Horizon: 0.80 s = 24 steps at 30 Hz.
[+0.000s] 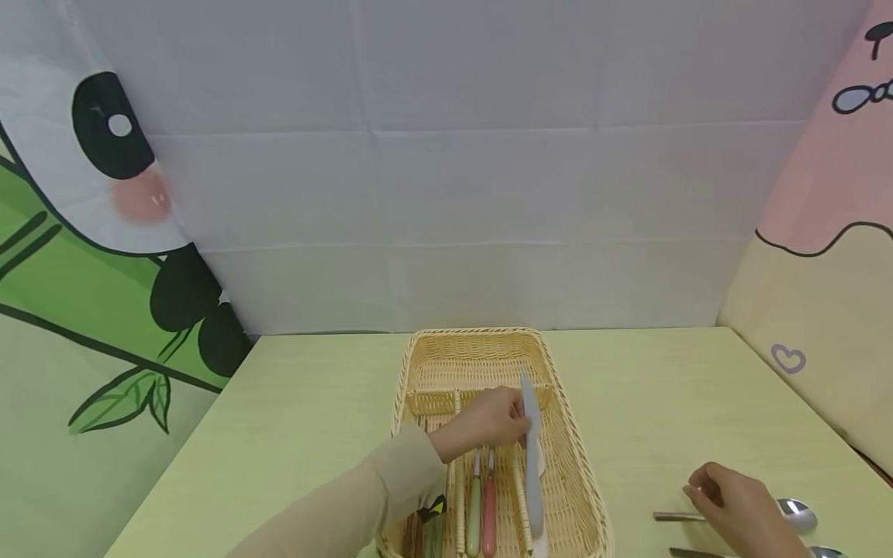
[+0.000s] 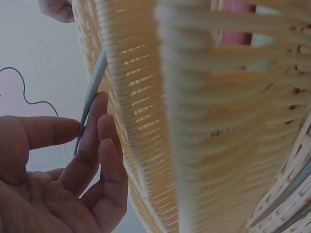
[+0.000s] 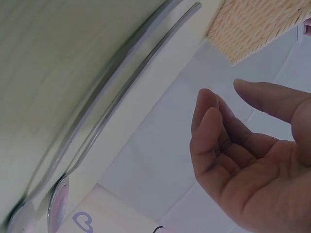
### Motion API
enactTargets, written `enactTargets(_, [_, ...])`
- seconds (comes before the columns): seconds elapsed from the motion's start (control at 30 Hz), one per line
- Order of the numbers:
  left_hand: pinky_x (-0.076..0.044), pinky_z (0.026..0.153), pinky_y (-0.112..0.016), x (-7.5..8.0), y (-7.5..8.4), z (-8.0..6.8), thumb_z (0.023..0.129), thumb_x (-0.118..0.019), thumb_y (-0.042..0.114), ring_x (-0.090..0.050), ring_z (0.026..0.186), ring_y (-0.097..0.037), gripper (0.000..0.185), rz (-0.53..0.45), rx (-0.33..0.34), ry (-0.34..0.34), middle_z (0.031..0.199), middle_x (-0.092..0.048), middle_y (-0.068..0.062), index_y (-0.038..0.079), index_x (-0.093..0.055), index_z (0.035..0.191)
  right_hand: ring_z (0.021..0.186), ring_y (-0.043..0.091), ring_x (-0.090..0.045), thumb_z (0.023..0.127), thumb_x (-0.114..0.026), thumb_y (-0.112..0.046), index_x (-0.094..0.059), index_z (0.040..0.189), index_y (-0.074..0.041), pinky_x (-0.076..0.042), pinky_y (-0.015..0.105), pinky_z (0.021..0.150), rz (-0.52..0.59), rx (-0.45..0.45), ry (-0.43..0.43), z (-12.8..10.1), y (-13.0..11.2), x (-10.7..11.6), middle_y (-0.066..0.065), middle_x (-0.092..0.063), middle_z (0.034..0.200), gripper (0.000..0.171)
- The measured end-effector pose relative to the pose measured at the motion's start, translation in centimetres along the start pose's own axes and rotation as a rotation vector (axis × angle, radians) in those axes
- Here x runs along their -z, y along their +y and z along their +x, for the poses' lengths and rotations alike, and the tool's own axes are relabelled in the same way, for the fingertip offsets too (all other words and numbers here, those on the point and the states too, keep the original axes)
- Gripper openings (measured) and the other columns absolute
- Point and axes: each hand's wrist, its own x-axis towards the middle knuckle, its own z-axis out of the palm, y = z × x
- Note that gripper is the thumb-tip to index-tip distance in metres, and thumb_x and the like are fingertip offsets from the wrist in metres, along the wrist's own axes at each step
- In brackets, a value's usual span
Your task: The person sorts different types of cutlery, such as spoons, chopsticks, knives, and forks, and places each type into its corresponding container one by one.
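My left hand (image 1: 497, 417) pinches a long grey table knife (image 1: 532, 465) between thumb and fingers. The knife lies lengthwise over the right part of a wicker basket (image 1: 584, 473); in the left wrist view the knife (image 2: 92, 92) is seen nearly edge-on beside the basket wall. Loosely curled, my right hand (image 1: 746, 508) holds nothing and hovers by two metal spoons on the table. The upper spoon (image 1: 798, 515) is partly covered by that hand; the lower spoon (image 1: 698, 553) is cut off by the frame edge.
Woven dividers split the basket into compartments. The middle one holds a green-handled piece (image 1: 474, 515) and a red-handled piece (image 1: 490, 511) of cutlery. Brown and green handles (image 1: 434, 535) lie in the left one, partly behind my sleeve. A pale wall hanging (image 1: 481, 194) stands behind the table.
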Motion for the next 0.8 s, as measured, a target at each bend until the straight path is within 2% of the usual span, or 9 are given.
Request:
enactTargets(0.13, [-0.030,0.041,-0.020,-0.5,-0.2,-0.1,0.089,-0.055,0.012,-0.039,0.045,-0.008,0.015,0.063,0.005,-0.010,0.060,-0.056,0.000,0.006,-0.055,0.075,0.066,0.009,-0.049,0.084,-0.062,-0.013,-0.060,0.084,-0.004,-0.042,0.023,0.058,-0.029,-0.022,-0.068,0.4,0.8,-0.3,-0.003,-0.058,0.072,0.010])
enactTargets(0.3, [-0.022,0.038,-0.019,-1.0,-0.5,-0.2,0.088,-0.056,0.014,-0.023,0.038,-0.007,0.032,0.114,0.002,-0.018,0.043,-0.037,0.006,0.012,-0.045,0.058,0.067,0.012,-0.048,0.081,-0.064,-0.010,-0.059,0.084,-0.004,-0.041,0.024,0.058,-0.053,-0.018,-0.109,0.6,1.9,-0.9,-0.003,-0.056,0.072,0.008])
enactTargets(0.37, [-0.022,0.037,-0.019,-1.3,-0.6,-0.2,0.087,-0.057,0.014,-0.022,0.037,-0.006,0.038,0.133,-0.002,-0.020,0.040,-0.031,0.007,0.015,-0.042,0.053,0.067,0.012,-0.048,0.081,-0.064,-0.009,-0.060,0.084,-0.004,-0.041,0.026,0.058,-0.059,-0.022,-0.130,0.6,2.2,-1.1,-0.003,-0.055,0.071,0.007])
enactTargets(0.47, [-0.024,0.039,-0.018,-1.6,-0.9,-0.1,0.086,-0.058,0.014,-0.022,0.037,-0.005,0.040,0.152,-0.020,-0.029,0.039,-0.029,0.009,0.016,-0.041,0.050,0.067,0.014,-0.049,0.080,-0.063,-0.008,-0.060,0.084,-0.006,-0.043,0.030,0.060,-0.061,-0.042,-0.177,0.7,2.5,-1.4,-0.002,-0.055,0.072,0.005])
enactTargets(0.6, [-0.022,0.038,-0.018,-2.0,-1.1,0.0,0.085,-0.059,0.013,-0.019,0.036,-0.004,0.042,0.150,-0.059,-0.074,0.038,-0.026,0.009,0.016,-0.041,0.047,0.067,0.015,-0.049,0.080,-0.062,-0.008,-0.060,0.084,-0.009,-0.042,0.033,0.058,-0.052,-0.077,-0.227,0.7,2.7,-1.6,-0.001,-0.055,0.073,0.004])
enactTargets(0.7, [-0.019,0.037,-0.018,-2.1,-1.3,0.1,0.086,-0.058,0.012,-0.016,0.035,-0.004,0.043,0.146,-0.077,-0.099,0.036,-0.026,0.008,0.015,-0.042,0.046,0.065,0.015,-0.047,0.079,-0.063,-0.008,-0.058,0.081,-0.012,-0.039,0.031,0.057,-0.052,-0.087,-0.231,0.7,2.7,-1.7,-0.002,-0.054,0.071,0.007])
enactTargets(0.8, [-0.018,0.036,-0.017,-2.3,-1.2,0.0,0.085,-0.058,0.012,-0.015,0.035,-0.004,0.046,0.167,-0.068,-0.094,0.037,-0.025,0.009,0.016,-0.038,0.044,0.064,0.014,-0.045,0.078,-0.066,-0.008,-0.055,0.078,-0.013,-0.037,0.029,0.056,-0.047,-0.079,-0.220,0.7,2.7,-1.9,-0.002,-0.053,0.068,0.013])
